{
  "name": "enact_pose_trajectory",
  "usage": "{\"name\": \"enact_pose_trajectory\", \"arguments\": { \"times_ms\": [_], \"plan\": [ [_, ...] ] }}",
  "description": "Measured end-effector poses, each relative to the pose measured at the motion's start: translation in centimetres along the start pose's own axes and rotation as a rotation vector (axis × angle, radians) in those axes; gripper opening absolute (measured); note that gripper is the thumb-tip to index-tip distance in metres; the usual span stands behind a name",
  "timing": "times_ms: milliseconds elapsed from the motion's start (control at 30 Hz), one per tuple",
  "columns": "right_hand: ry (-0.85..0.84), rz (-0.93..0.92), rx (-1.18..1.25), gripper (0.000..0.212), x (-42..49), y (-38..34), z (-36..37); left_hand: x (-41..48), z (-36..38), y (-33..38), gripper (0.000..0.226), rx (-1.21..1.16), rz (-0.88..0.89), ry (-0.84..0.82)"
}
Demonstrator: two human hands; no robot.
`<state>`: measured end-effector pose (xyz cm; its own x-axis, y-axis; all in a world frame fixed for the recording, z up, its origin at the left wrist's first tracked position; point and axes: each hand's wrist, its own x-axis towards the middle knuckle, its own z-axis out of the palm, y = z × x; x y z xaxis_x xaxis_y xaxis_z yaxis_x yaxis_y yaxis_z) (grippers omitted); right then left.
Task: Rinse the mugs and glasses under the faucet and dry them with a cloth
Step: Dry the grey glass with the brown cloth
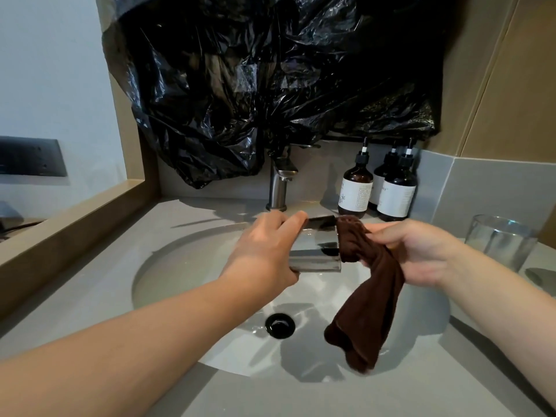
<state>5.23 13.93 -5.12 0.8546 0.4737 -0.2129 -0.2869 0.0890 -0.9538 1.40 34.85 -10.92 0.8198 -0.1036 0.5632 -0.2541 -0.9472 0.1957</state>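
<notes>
While above sink [186,266], glass [316,251] between fingers [296,219]

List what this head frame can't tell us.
Head view, faucet top: partly covered by the black bag.
Head view, inside of the held glass: plugged by the brown cloth, wet or dry unclear.
Head view, fingers of the left hand: hidden under the palm and glass.
Head view, bottle labels: text too small to read.

A clear cylindrical glass [316,248] lay sideways above the white basin [186,266], dark brown cloth [370,296] at its right end; second clear tumbler [499,240] stood upright at right.
</notes>
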Motion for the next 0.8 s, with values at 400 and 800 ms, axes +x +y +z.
{"name": "enact_pose_trajectory", "arguments": {
  "times_ms": [400, 800],
  "plan": [
    [0.283, -0.106, 0.178, 0.024, -0.4, -0.7, 1.2, 0.1, -0.4, 0.3, 0.078, -0.021, -0.075, -0.064],
    [0.103, -1.212, -1.603, 0.034, 0.4, 3.9, 2.9, 0.0, 0.0, 1.0, 0.064, 0.056, -0.162, -0.26]
  ]
}}
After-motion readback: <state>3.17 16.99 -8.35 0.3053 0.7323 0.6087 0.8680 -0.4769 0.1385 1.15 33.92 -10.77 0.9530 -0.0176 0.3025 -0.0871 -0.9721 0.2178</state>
